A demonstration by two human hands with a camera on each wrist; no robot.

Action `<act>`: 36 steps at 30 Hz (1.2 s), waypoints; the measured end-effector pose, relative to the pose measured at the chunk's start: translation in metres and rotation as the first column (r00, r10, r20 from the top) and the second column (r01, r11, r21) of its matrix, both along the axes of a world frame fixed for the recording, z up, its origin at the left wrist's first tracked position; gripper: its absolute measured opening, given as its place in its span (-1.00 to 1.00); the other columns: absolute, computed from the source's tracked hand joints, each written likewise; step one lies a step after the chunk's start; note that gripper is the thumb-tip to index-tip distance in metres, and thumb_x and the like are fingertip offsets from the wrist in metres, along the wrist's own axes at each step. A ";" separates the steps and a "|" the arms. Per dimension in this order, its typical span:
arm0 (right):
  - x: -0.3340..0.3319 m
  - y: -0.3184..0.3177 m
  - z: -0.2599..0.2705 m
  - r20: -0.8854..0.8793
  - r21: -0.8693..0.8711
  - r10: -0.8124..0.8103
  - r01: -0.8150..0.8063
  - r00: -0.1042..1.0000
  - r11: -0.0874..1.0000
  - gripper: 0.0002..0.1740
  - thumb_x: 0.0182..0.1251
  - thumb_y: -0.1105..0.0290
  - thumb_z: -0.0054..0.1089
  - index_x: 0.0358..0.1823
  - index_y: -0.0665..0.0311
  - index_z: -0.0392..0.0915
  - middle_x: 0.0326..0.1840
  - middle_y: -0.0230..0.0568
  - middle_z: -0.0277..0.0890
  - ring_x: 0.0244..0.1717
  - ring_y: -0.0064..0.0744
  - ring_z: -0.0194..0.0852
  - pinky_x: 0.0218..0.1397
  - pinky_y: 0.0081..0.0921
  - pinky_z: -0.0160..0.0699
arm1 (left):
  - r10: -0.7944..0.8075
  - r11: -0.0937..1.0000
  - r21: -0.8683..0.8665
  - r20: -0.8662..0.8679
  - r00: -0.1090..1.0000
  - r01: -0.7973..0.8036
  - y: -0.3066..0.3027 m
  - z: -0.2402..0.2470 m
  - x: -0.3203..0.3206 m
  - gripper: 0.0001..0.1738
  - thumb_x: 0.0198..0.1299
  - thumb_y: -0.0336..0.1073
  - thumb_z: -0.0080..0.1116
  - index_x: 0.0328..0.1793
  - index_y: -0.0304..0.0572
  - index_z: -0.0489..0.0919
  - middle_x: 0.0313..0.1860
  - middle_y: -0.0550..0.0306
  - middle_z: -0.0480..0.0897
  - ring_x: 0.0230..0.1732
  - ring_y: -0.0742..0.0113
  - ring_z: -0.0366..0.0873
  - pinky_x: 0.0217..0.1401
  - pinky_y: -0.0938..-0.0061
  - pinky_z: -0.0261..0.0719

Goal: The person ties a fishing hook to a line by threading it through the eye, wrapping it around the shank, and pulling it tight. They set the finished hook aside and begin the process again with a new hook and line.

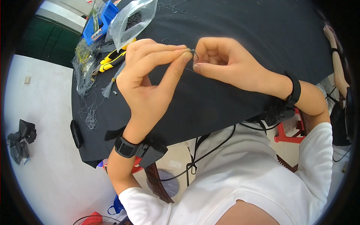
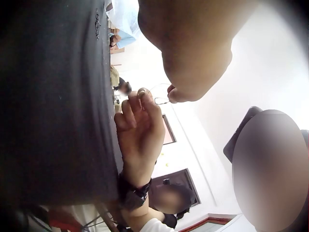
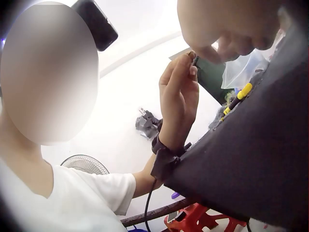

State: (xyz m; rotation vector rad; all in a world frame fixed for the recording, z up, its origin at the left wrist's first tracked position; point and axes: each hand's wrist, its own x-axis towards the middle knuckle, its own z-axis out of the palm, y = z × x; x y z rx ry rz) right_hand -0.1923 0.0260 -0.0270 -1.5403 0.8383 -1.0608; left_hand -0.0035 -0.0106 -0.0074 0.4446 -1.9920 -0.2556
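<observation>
With the left hand (image 1: 135, 73) pinching the dark looped line (image 1: 194, 55) between the hands and the right hand (image 1: 238, 67) seemingly pinching its strand, gentle, even tension is probably keeping the loop controlled.

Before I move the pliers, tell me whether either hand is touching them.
No, the pliers lie on the black cloth, with the left hand and right hand raised clear.
</observation>
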 end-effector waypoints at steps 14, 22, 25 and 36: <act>0.004 0.016 0.018 -0.203 -0.459 -0.208 0.095 0.957 0.883 -0.92 0.09 0.50 0.17 -0.40 0.26 0.44 -0.61 -0.39 0.26 -0.57 -0.61 0.21 -0.53 -0.64 0.19 | 0.022 0.971 0.239 -0.031 0.999 -0.014 -0.001 -0.006 -0.004 -0.88 -0.07 -0.53 0.34 -0.35 -0.24 0.70 -0.39 0.18 0.66 -0.25 0.37 0.48 -0.09 0.51 0.37; -0.005 0.011 0.031 -0.163 -0.618 -0.306 0.145 0.938 0.772 -0.86 0.11 0.68 0.10 -0.33 0.30 0.45 -0.48 -0.51 0.25 -0.52 -0.76 0.10 -0.47 -0.77 0.11 | -0.037 0.983 0.181 0.046 0.998 0.028 0.007 -0.002 -0.010 -0.86 -0.17 -0.55 0.36 -0.43 -0.17 0.68 -0.41 0.24 0.65 -0.27 0.34 0.45 -0.13 0.50 0.37; -0.008 0.009 0.032 -0.160 -0.608 -0.309 0.153 0.938 0.779 -0.89 0.16 0.65 0.11 -0.32 0.30 0.44 -0.48 -0.53 0.23 -0.50 -0.79 0.09 -0.46 -0.78 0.11 | -0.050 0.987 0.155 0.082 0.995 0.037 0.008 -0.001 -0.010 -0.84 -0.19 -0.55 0.36 -0.43 -0.14 0.68 -0.42 0.26 0.65 -0.28 0.34 0.44 -0.13 0.51 0.38; -0.015 0.000 0.033 -0.079 -0.386 -0.190 0.145 0.979 0.911 -0.93 0.24 0.57 0.13 -0.28 0.37 0.43 -0.55 -0.49 0.19 -0.56 -0.76 0.03 -0.53 -0.76 0.05 | -0.127 0.983 0.153 0.175 0.976 0.100 0.012 0.003 -0.008 -0.83 -0.11 -0.61 0.33 -0.35 -0.26 0.67 -0.30 0.18 0.67 -0.21 0.36 0.45 0.04 0.45 0.30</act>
